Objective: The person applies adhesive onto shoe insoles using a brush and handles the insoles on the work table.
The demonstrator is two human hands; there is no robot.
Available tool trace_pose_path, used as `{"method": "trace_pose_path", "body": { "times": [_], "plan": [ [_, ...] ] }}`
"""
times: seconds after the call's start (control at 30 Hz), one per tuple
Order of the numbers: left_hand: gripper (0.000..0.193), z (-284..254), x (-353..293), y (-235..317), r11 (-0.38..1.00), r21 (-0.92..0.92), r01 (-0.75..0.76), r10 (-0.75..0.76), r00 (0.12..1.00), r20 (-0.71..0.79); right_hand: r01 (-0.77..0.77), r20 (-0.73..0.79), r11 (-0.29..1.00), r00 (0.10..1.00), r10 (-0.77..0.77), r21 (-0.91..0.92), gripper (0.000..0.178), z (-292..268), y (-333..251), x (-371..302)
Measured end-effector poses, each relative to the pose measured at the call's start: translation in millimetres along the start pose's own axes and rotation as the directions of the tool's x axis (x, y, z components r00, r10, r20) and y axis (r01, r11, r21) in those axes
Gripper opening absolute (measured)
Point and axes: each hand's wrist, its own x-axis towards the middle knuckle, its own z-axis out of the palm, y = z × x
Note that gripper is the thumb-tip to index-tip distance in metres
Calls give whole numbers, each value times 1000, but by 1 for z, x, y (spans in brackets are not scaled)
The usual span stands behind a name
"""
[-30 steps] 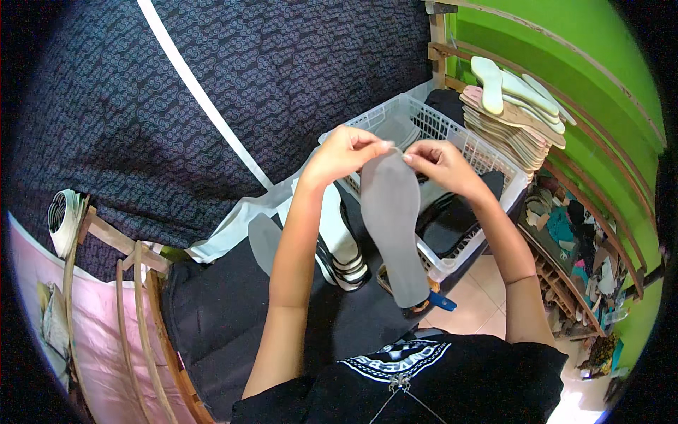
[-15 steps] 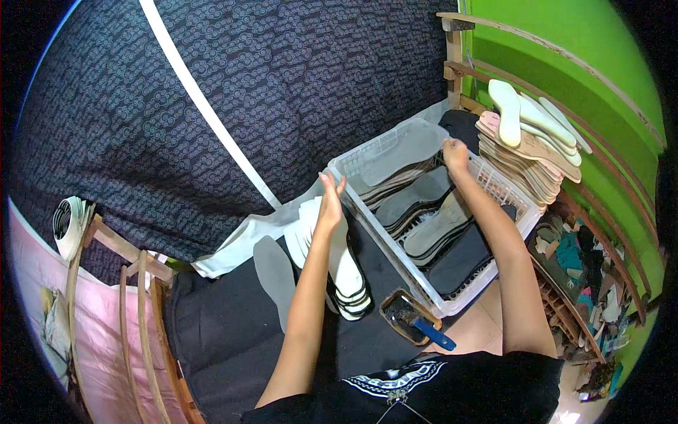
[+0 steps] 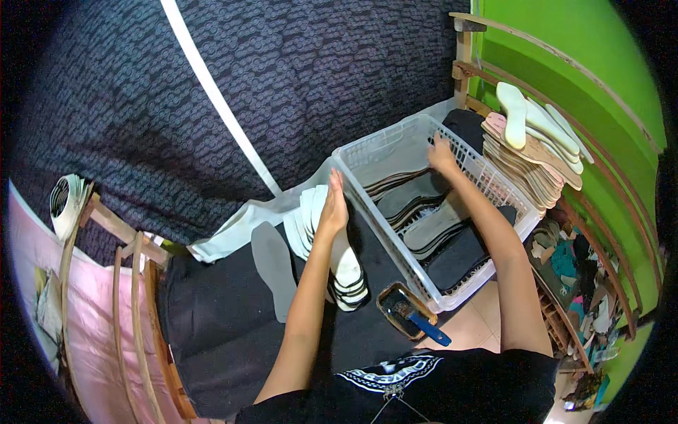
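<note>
My left hand (image 3: 335, 206) is open, its fingers stretched upward and held together. It is beside the crate's left wall, at the fanned pile of white insoles (image 3: 346, 267) with dark edges. My right hand (image 3: 442, 157) is inside the white plastic crate (image 3: 385, 240) at its far right, fingers loosely bent and apart, with nothing visible in them. Grey and black insoles (image 3: 413, 192) lie stacked in rows in the crate. A single grey insole (image 3: 272, 265) rests on the black cloth, left of my left forearm.
A small tray (image 3: 395, 300) holds a blue-handled brush (image 3: 429, 330) near the crate's front corner. Stacked beige insoles (image 3: 526, 166) with white ones on top stand right of the crate. Wooden rails (image 3: 145, 318) border the left side, and scraps (image 3: 565, 258) lie at the right.
The grey insole under my right hand has gone down into the far end of the crate. My right hand has moved slightly left and loosened. The left hand's fingers have drawn together.
</note>
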Motion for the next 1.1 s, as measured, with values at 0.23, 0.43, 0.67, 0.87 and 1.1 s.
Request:
{"method": "trace_pose_path", "body": {
  "times": [0.23, 0.43, 0.67, 0.87, 1.1],
  "plan": [
    [77, -38, -43, -24, 987, -160, 3, -12, 998, -54, 428, -97, 822, 900, -424, 375, 34, 9, -104, -40],
    [79, -88, -96, -45, 959, -281, -26, -17, 989, -147, 424, 295, 723, 710, -640, 546, 27, 28, -196, -99],
    [82, -154, -184, -105, 982, -174, 74, -114, 967, -228, 546, 794, 814, 398, -460, 197, 44, 82, -257, -184],
    [73, -154, -211, -126, 993, -76, -93, 72, 966, -250, 528, 786, 845, 556, -268, -85, 57, 149, -269, -243],
    [79, -154, -218, -130, 987, -159, 32, -57, 986, -160, 308, 667, 949, 720, -191, -60, 69, 170, -260, -267]
  ]
}}
